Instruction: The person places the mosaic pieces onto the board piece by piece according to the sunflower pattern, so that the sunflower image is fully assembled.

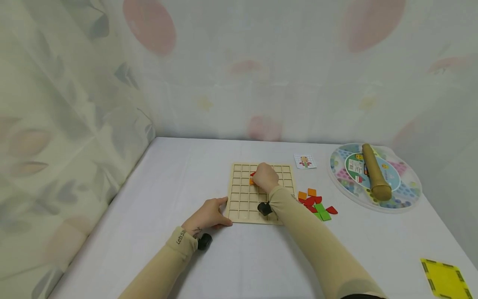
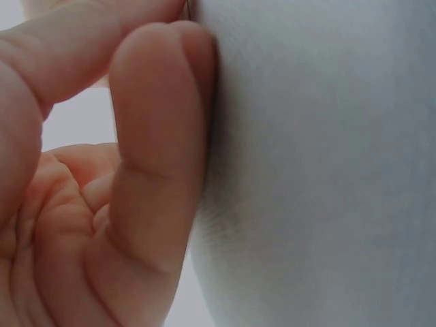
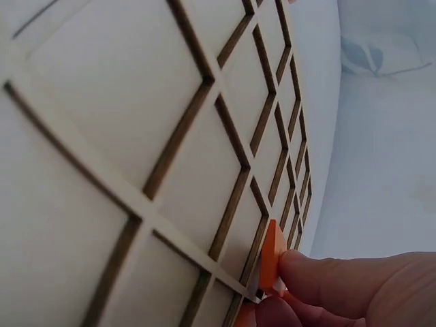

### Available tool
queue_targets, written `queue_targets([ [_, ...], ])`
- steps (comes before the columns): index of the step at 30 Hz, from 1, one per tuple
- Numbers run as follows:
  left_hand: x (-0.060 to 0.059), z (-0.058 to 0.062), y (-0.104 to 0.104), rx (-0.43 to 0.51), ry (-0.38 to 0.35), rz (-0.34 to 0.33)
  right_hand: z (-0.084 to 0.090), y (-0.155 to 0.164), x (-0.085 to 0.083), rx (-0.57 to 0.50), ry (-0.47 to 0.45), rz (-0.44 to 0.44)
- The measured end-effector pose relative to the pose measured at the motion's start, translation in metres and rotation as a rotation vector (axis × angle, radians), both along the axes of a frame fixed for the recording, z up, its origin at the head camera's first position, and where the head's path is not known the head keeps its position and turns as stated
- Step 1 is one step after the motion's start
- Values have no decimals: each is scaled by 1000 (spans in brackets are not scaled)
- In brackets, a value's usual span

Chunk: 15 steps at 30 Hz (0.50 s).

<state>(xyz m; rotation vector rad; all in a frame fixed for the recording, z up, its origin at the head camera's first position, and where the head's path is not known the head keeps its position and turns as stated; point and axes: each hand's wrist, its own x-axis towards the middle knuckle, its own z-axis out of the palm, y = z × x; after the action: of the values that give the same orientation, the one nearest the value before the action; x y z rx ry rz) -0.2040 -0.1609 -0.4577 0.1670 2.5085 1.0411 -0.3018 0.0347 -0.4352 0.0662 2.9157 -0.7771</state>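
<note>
Right hand [image 1: 265, 176] of mine pinches an orange flat tile [image 3: 272, 257], setting it into a cell of the pale wooden grid board [image 1: 239, 199]. Left hand [image 1: 207, 214] lies open against the board edge on the bench. Loose coloured tiles [image 1: 315, 204] beside it remain unplaced, so I judge much is left

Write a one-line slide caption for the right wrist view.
Right hand pinches an orange tile on edge at a cell of the wooden grid board.

We count one gridded wooden board [image 1: 242, 205], one pattern card [image 1: 305, 161], one round tray [image 1: 407, 195] bearing one wooden roller [image 1: 375, 172], one yellow sheet [image 1: 444, 279], two hands, and roughly ten loose coloured tiles [image 1: 315, 204].
</note>
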Motion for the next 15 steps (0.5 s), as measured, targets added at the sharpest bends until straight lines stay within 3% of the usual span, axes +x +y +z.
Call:
queue_targets([
  [8,1,1,1,5,-10,7,1,0,4,52,71,66],
  [15,2,3,1,6,-6,6,33,41,12,86,118,113],
])
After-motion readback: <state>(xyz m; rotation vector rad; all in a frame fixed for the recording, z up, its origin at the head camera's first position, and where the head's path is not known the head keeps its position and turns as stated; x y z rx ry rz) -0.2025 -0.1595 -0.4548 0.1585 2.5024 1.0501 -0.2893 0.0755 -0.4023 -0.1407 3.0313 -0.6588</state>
